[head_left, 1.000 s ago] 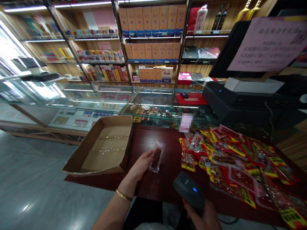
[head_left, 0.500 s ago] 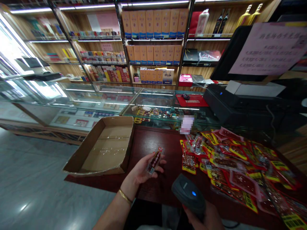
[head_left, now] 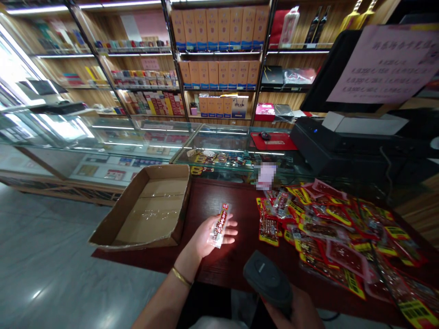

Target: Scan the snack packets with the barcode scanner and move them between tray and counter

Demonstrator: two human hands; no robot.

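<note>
A slim, clear-wrapped snack packet with red and white print lies across the palm of my left hand. The fingers are spread behind it, and bright light falls on the wrapper and fingers. My right hand is wrapped round a dark barcode scanner, whose head points toward the packet without touching it. To the right, a heap of red and yellow snack packets covers that side of the dark red table. On the left stands a shallow cardboard box, no packets visible inside.
Behind the table runs a glass display counter with a red mouse pad on it. A black monitor with a pink paper sheet rises at right. Shelves of orange boxes line the back wall.
Bright light now falls on the snack packet and left fingers. The packet sits more upright toward me. The blue light on the scanner has gone out; both hands stay nearly in place.
</note>
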